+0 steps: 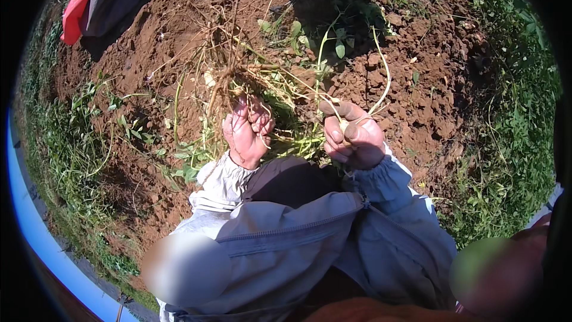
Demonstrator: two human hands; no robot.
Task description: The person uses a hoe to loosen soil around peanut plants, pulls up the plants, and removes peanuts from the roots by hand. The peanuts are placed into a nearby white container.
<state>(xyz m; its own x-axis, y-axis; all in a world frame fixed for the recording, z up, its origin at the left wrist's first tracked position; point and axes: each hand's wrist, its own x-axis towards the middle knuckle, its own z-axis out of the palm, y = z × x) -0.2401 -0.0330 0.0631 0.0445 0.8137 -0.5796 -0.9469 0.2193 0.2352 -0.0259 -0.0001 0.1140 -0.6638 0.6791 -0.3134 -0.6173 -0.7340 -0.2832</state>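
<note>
My left hand [248, 132] is closed around the base of a bunch of uprooted plants, whose tangled brown roots [228, 69] fan out above it. My right hand [355, 136] pinches a small pale pod [344, 125], which looks like a peanut, between thumb and fingers. Thin pale stalks run from this pod, one up to the right and one toward the bunch. Green stems and leaves [297, 145] hang between and below my hands. The left palm and part of the roots it holds are hidden by the fingers and stalks.
Reddish-brown clumpy soil [402, 85] lies beneath, with loose leafy stems [134, 127] on the left. Green plants [523, 112] line the right side. A grey and red thing [107, 4] sits at the upper left. Part of another person [532, 241] shows at the lower right.
</note>
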